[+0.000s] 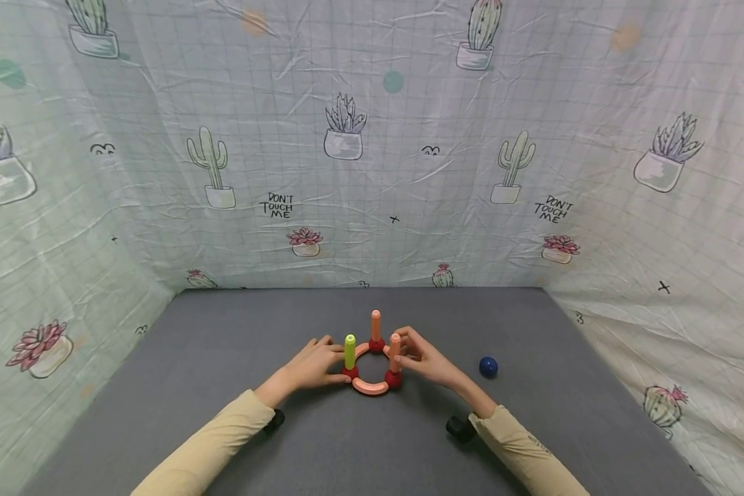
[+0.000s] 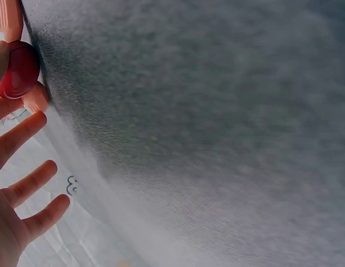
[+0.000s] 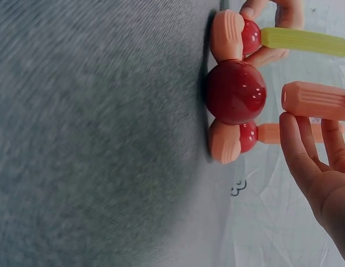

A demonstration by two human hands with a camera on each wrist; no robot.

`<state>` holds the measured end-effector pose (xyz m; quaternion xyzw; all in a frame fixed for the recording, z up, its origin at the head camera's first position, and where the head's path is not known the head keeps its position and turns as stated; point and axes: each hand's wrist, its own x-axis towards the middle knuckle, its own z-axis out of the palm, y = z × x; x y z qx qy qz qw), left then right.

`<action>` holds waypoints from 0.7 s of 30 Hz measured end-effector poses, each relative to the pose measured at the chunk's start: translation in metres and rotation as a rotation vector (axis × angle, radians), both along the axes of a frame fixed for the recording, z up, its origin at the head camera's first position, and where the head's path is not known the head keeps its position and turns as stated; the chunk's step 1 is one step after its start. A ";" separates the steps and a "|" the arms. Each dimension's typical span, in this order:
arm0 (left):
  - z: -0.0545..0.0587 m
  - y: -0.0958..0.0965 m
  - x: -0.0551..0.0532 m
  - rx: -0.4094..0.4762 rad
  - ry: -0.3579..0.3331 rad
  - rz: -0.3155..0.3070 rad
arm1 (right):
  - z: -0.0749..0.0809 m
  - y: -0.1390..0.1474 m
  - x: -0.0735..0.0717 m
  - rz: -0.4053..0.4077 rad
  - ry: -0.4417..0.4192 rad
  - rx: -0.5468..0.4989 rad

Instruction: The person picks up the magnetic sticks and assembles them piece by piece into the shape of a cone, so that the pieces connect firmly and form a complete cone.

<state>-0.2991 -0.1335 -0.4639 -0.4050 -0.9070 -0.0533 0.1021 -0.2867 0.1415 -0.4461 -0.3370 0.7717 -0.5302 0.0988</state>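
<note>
Curved orange rods point(image 1: 370, 388) and red balls form a ring lying on the grey table. At its left, my left hand point(image 1: 315, 363) pinches a red ball point(image 2: 22, 69) between thumb and forefinger, the other fingers spread. From that ball rises a yellow-green rod point(image 1: 350, 353). An upright orange rod point(image 1: 375, 326) stands on the back ball point(image 1: 377, 344). My right hand point(image 1: 432, 364) holds another orange rod point(image 3: 317, 100) with its fingertips. In the right wrist view a gap separates this rod's lower end from the right red ball point(image 3: 236, 92).
A blue ball point(image 1: 488, 367) lies on the table point(image 1: 235, 337) to the right of the right hand. Black devices point(image 1: 460, 428) sit at both wrists. Behind the table and along its sides hangs a cactus-print cloth point(image 1: 397, 186).
</note>
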 end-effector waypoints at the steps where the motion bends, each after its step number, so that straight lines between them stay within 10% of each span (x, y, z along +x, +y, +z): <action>1: 0.000 0.001 -0.001 0.000 -0.005 -0.001 | -0.001 0.001 0.000 -0.007 -0.004 0.001; 21: 0.002 0.009 -0.003 -0.030 -0.085 0.044 | -0.007 0.010 -0.003 -0.042 0.020 0.043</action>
